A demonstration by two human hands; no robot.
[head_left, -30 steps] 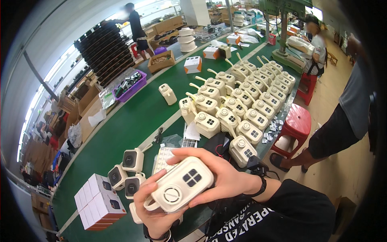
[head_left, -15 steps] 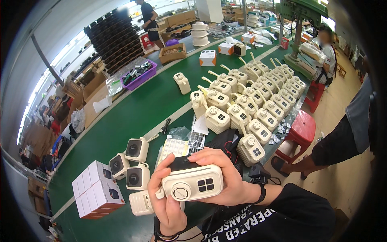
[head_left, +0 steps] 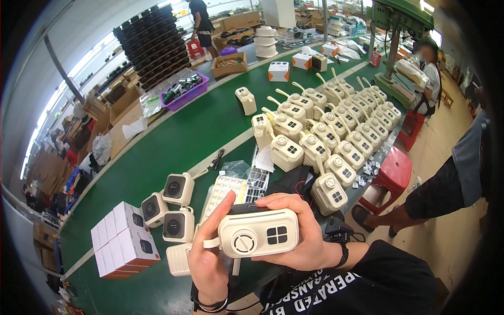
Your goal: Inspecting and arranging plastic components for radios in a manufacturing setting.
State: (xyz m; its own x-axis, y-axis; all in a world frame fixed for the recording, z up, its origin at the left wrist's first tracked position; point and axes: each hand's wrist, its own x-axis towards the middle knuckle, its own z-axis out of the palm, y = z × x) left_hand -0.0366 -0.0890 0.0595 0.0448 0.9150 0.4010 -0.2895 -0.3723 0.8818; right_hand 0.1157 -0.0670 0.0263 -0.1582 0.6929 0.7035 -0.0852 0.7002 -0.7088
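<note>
Held between both hands just above the near table edge: a cream plastic unit (head_left: 257,233), boxy with rounded corners, long axis lying left to right, front face up toward the camera with a round dial at left and a dark four-pane window at right. Left hand (head_left: 209,258) wrapped on the left end, thumb raised along the top corner; right hand (head_left: 302,233) cupped over the top and right end, fingers curled across a dark upper part. Both closed on it, neither nearer. Just beyond, on the green table (head_left: 173,142): three like units (head_left: 170,207) showing dark round grilles, white boxes (head_left: 123,239) to their left, a clear tray (head_left: 223,189). Farther right, rows of cream units (head_left: 331,126) with upright stalks. Far off, a purple bin (head_left: 184,89) and stacked black trays (head_left: 149,44).
</note>
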